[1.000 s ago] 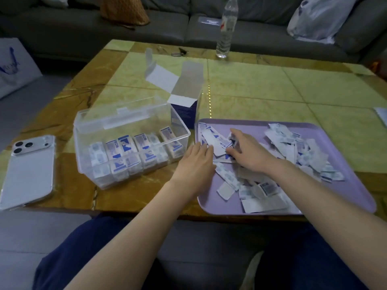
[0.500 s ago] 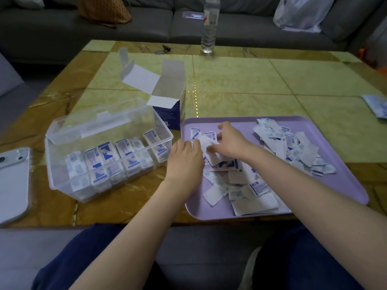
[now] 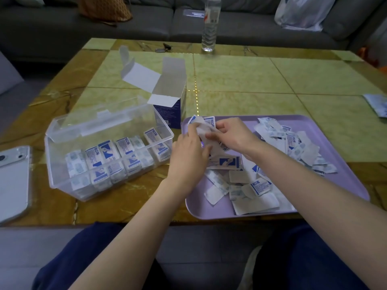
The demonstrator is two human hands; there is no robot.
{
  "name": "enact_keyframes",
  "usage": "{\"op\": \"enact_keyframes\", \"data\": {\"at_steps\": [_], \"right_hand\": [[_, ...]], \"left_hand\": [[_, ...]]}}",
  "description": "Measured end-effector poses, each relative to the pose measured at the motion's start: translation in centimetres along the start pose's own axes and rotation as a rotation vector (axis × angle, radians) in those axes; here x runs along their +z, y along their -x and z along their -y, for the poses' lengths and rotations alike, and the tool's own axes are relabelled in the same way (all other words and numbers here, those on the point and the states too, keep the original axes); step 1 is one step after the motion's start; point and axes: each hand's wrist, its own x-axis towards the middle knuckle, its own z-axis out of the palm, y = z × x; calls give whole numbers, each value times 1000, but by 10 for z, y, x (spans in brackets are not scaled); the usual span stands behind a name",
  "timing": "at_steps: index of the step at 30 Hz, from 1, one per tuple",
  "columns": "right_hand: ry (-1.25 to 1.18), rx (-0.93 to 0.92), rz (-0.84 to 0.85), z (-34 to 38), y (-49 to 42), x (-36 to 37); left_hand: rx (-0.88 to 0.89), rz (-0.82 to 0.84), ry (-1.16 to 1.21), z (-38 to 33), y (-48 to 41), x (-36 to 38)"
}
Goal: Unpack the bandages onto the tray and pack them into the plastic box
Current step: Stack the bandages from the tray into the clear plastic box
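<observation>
Both hands are up over the left end of the lavender tray. They share a small stack of bandages, which is lifted off the tray floor and tilted. The left hand has its grip curled round the stack's left edge. The right hand pinches it from the other side, fingertips pressed to the top wrapper, so both grips are grasping the same stack.

Under and around the hands, loose bandages lie scattered across the tray. One heap sits toward the right side, and another spreads along the near edge by the wrists.

Just left of the tray is the clear plastic box with its lid swung back. Packed bandages stand on edge in rows along its near side.

Behind the box, touching the tray's far left corner, an open cardboard carton stands with its flaps up. A phone lies face down at the left edge of the desk. A water bottle stands at the far edge, in front of the sofa.
</observation>
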Motion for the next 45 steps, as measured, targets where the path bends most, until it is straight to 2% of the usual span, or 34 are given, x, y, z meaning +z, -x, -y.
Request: {"op": "enact_keyframes", "data": {"at_steps": [3,8,15,22,27,29,33,39,42,45], "right_hand": [[-47,-45,12,-1,4,-1],[-21,-66,-19,-9,10,3],[104,-131,-250,-8,24,-2],[247,-356,-57,-6,30,12],[294,-392,-69,-10,30,10],[329,-366,-112,-11,30,5],[499,-342,-168,-15,33,-6],[557,-359,-102,-24,35,-4],[551,-343,-77,-37,32,2],[441,-319,-103,-45,29,7]], "left_hand": [[-8,-111,175,-1,-1,-3],[-20,-177,268,-5,0,-7],[-129,-163,369,-5,-1,-9],[-168,-116,517,-6,-3,-7],[-150,-83,607,-8,-3,-8],[-85,-103,528,-9,-2,-9],[82,-194,204,-8,3,-12],[249,-24,-206,-2,5,2],[249,42,-311,2,4,7],[209,60,-399,5,3,9]]}}
